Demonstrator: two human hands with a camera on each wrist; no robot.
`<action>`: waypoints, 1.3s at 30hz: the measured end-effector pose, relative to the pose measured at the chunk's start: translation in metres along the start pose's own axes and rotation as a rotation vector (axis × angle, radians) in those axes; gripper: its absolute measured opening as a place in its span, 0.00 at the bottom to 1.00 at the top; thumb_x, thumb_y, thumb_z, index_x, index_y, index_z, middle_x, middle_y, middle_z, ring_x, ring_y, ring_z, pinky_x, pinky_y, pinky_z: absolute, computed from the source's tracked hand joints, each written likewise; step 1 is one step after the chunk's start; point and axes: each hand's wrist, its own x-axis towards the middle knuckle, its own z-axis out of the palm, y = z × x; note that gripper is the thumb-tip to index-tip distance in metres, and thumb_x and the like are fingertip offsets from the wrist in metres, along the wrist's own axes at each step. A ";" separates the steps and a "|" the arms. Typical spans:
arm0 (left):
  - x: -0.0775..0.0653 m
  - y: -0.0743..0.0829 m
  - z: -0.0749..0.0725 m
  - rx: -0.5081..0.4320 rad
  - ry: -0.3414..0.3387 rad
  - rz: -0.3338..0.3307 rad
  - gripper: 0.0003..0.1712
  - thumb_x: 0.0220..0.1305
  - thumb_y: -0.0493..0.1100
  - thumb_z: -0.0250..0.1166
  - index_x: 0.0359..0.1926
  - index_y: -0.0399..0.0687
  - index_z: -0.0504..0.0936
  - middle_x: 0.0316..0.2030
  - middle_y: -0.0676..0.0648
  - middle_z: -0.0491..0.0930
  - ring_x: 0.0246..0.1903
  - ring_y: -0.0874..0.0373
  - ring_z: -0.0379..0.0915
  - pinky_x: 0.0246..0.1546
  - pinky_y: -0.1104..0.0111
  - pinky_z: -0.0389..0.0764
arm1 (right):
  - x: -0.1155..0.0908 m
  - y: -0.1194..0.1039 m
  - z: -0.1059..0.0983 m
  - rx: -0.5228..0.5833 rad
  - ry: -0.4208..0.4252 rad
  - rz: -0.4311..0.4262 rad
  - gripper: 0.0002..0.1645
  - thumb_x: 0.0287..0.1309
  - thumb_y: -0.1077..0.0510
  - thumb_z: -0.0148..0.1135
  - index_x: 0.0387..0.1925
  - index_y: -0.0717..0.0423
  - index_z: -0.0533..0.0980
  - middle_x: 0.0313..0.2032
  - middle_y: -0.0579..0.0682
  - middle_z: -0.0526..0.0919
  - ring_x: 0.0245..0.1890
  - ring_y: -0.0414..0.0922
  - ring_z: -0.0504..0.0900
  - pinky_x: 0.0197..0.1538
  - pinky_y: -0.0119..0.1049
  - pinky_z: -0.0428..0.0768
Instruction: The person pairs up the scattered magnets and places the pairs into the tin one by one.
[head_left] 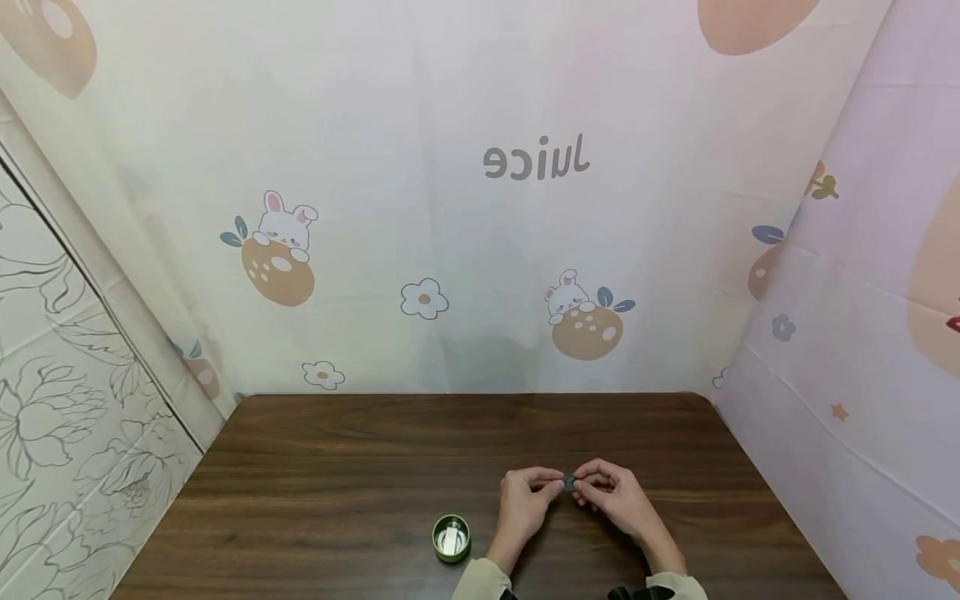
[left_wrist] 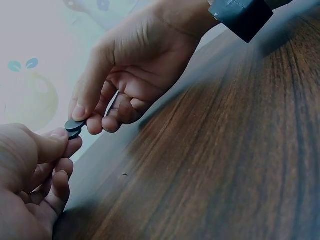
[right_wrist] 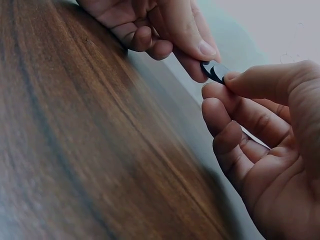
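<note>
Two small dark round discs [left_wrist: 75, 125] overlap between my hands, a little above the table; what they are made of I cannot tell. My left hand [head_left: 522, 504] pinches their left side between thumb and index finger. From the other side, my right hand [head_left: 618, 498] pinches them with thumb and fingertip. In the right wrist view the discs [right_wrist: 218, 71] appear partly slid or fanned apart, touching each other. Both hands' other fingers are loosely curled. Left of my left hand stands a small round green tin [head_left: 452, 560], its top uncovered and its inside shiny.
The brown wood-grain table [head_left: 337, 467] lies under both hands. A printed curtain [head_left: 420, 208] with rabbits and fruit hangs behind its back edge. Further cloth hangs at the left and right sides. Dark wrist straps [left_wrist: 242, 17] sit behind the hands.
</note>
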 end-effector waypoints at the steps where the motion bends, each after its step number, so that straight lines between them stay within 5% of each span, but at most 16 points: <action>1: 0.000 0.000 0.000 0.004 -0.001 -0.003 0.03 0.61 0.39 0.75 0.36 0.50 0.93 0.33 0.53 0.91 0.33 0.70 0.85 0.35 0.76 0.80 | 0.000 0.000 0.000 -0.002 -0.003 0.001 0.17 0.67 0.56 0.68 0.47 0.67 0.78 0.36 0.62 0.88 0.33 0.46 0.87 0.33 0.39 0.84; 34: -0.001 0.000 -0.002 0.022 -0.024 -0.048 0.02 0.61 0.40 0.76 0.35 0.52 0.93 0.32 0.57 0.91 0.33 0.72 0.84 0.38 0.76 0.80 | 0.000 -0.001 0.000 -0.010 -0.040 0.039 0.18 0.67 0.54 0.68 0.47 0.67 0.81 0.37 0.61 0.89 0.32 0.45 0.87 0.34 0.39 0.84; 39: -0.001 0.003 -0.003 0.022 -0.017 -0.035 0.02 0.61 0.39 0.75 0.35 0.50 0.93 0.30 0.55 0.90 0.28 0.72 0.83 0.32 0.77 0.80 | 0.000 -0.001 -0.001 -0.014 -0.033 0.038 0.17 0.68 0.55 0.67 0.47 0.67 0.80 0.36 0.62 0.89 0.31 0.45 0.87 0.34 0.39 0.84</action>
